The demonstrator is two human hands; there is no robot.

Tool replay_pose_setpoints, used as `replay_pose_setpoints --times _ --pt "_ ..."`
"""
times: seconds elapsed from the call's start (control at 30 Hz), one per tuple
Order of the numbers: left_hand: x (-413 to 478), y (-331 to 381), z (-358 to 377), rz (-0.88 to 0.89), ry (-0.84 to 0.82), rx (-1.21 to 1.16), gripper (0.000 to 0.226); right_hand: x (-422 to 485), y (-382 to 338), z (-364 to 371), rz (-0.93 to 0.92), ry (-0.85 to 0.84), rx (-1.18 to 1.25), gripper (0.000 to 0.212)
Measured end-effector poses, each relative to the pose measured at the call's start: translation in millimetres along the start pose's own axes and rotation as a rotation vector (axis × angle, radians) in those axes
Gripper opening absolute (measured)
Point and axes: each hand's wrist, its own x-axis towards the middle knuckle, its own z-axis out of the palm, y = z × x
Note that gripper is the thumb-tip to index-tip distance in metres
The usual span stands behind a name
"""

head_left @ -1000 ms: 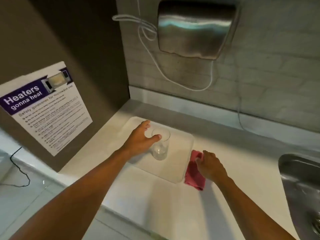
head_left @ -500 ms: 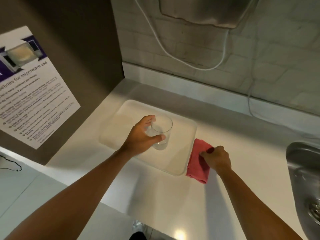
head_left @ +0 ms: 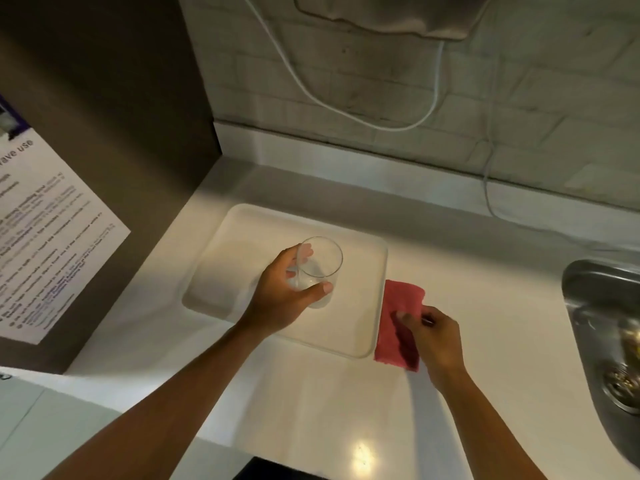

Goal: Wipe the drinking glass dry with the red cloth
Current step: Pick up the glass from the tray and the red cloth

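Drinking glass [head_left: 319, 271] clear, upright, empty in left hand [head_left: 280, 299]

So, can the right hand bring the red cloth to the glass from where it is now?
Probably yes. The right hand already pinches the red cloth, and nothing stands between it and the glass, which the left hand holds.

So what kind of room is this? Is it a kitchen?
Probably a shared kitchenette, such as an office break room. A steel sink is set into the white counter, a printed notice about microwave use hangs on the side wall, and a drinking glass sits over a white tray.
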Motion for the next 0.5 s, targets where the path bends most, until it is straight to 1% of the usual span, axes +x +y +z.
replay_pose_setpoints --times 0.03,0.07,0.17,0.23,0.3,0.37,0.43,0.5 --pt "0.5 -0.5 2.0 0.002 0.004 -0.003 0.082 -0.3 0.7 -2.0 -0.035 -0.014 -0.019 0.016" --pt "0.6 -1.3 3.8 0.002 0.012 -0.006 0.081 -0.8 1.4 -3.6 -0.084 -0.024 -0.040 0.014" --pt "-0.3 -2.1 8.1 -0.009 0.051 -0.010 0.074 -5.8 3.0 -8.4 -0.279 -0.043 -0.120 0.014" --pt "0.3 -0.7 9.4 -0.007 0.054 0.008 0.066 -8.1 3.7 -10.3 -0.368 -0.050 -0.124 0.014" --pt "2.4 1.8 10.5 -0.020 0.053 0.004 0.057 -8.4 1.4 -11.5 -0.369 -0.063 -0.059 0.011" --pt "5.5 4.9 12.8 -0.050 0.104 -0.069 0.053 -7.4 -4.8 -14.2 -0.334 -0.070 0.061 0.009" --pt "6.6 10.5 17.8 -0.089 0.201 -0.204 0.051 -5.7 -12.5 -18.9 -0.277 -0.071 0.201 0.016" --pt "5.4 18.0 24.1 -0.137 0.250 -0.329 0.048 -7.4 -23.9 -23.7 -0.212 -0.090 0.317 0.023"
